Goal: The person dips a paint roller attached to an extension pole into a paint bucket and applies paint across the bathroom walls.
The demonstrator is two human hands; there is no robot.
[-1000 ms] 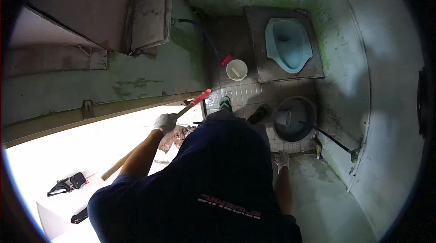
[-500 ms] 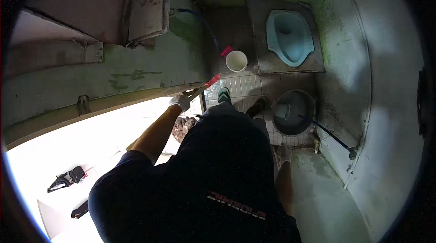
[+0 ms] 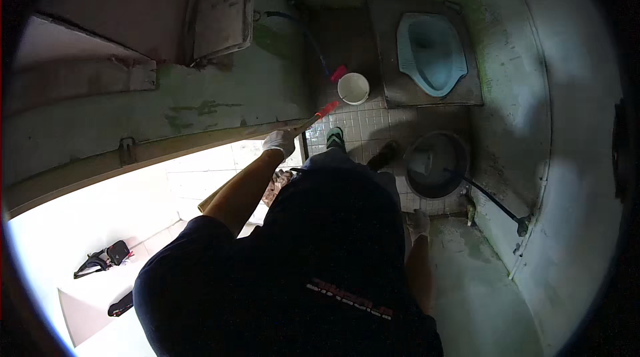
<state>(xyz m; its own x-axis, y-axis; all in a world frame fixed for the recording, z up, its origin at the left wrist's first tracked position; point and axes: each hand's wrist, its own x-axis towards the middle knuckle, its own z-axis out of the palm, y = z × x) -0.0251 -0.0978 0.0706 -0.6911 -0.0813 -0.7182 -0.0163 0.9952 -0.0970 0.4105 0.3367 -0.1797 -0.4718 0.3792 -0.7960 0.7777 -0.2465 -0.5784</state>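
My left hand (image 3: 280, 144), in a white glove, is closed around a long pole with a red end (image 3: 327, 109). The pole slants from under my left arm toward the floor, its red end just short of a white bucket (image 3: 353, 89). What kind of tool the red end is, I cannot make out. My right hand (image 3: 419, 222), gloved too, hangs low at my right side with its fingers loosely stretched and nothing visible in them. Nearest to it stands a dark round tub (image 3: 437, 165) with a pale dipper-like thing (image 3: 420, 162) inside.
A light-blue squat toilet (image 3: 433, 54) is set in a raised slab at the far right. A red object (image 3: 339, 73) lies beside the bucket. One dark hose (image 3: 493, 202) runs from the right wall into the tub. To the left is a bright doorway with a black bag (image 3: 119, 252) beyond it.
My left hand has moved right and slightly up in the picture with the pole, bringing its red end nearer the bucket. My right hand stays low at my side.
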